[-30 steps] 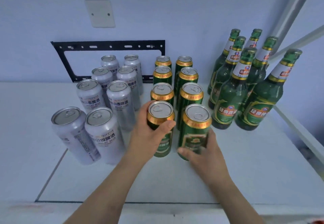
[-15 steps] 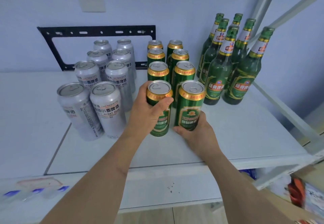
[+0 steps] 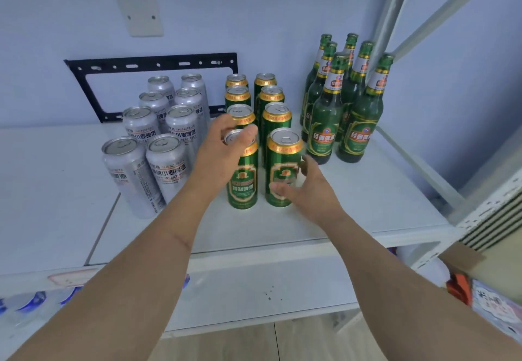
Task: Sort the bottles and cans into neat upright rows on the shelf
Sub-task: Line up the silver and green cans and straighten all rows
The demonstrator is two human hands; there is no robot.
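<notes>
Green cans stand upright in two rows on the white shelf (image 3: 353,214). My left hand (image 3: 223,151) hovers loosely curved by the top of the front-left green can (image 3: 243,185), thumb beside its rim, not clasping it. My right hand (image 3: 308,191) is spread beside the front-right green can (image 3: 282,168); the thumb lies near its label and the fingers are clear of its right side. Silver cans (image 3: 166,163) stand upright in two rows to the left. Green bottles (image 3: 324,123) stand upright at the back right.
A black metal bracket (image 3: 152,64) leans on the wall behind the cans. A grey shelf upright (image 3: 392,13) and slanted brace rise at the right. Cardboard and packages (image 3: 480,290) lie lower right, below the shelf's front edge.
Both hands have let go of the two front green cans, which now stand on the shelf, and have drawn slightly back. The view has pulled away from the shelf.
</notes>
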